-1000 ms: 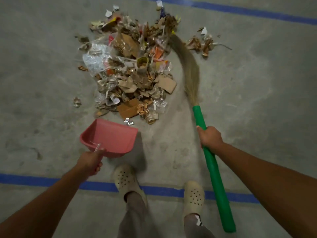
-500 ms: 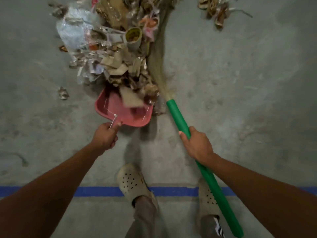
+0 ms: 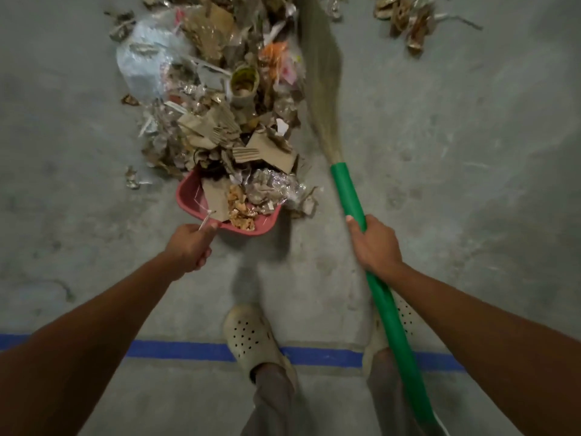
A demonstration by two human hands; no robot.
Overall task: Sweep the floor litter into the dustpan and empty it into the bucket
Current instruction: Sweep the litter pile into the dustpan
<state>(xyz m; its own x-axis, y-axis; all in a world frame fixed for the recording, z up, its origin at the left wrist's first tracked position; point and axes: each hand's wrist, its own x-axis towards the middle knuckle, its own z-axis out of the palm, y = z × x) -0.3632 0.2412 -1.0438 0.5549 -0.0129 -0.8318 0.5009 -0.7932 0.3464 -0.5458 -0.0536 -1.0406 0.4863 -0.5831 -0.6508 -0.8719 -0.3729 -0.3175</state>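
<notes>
A big heap of litter (image 3: 217, 99) made of cardboard scraps, foil, plastic bags and a paper cup lies on the concrete floor ahead of me. A pink dustpan (image 3: 188, 199) rests at the heap's near edge with cardboard and foil pieces inside it. My left hand (image 3: 190, 248) grips its handle from behind. My right hand (image 3: 375, 243) is closed around the green handle of a grass broom (image 3: 327, 99), whose bristles lie along the right side of the heap. No bucket is in view.
A smaller cluster of scraps (image 3: 405, 20) lies at the upper right, and a stray piece (image 3: 132, 177) sits left of the dustpan. A blue tape line (image 3: 176, 350) crosses the floor by my feet in beige perforated clogs (image 3: 251, 338).
The dustpan has been pushed forward from bare floor into the heap's edge and now holds more litter. The broom swung in against the heap, then shifted back to its right side.
</notes>
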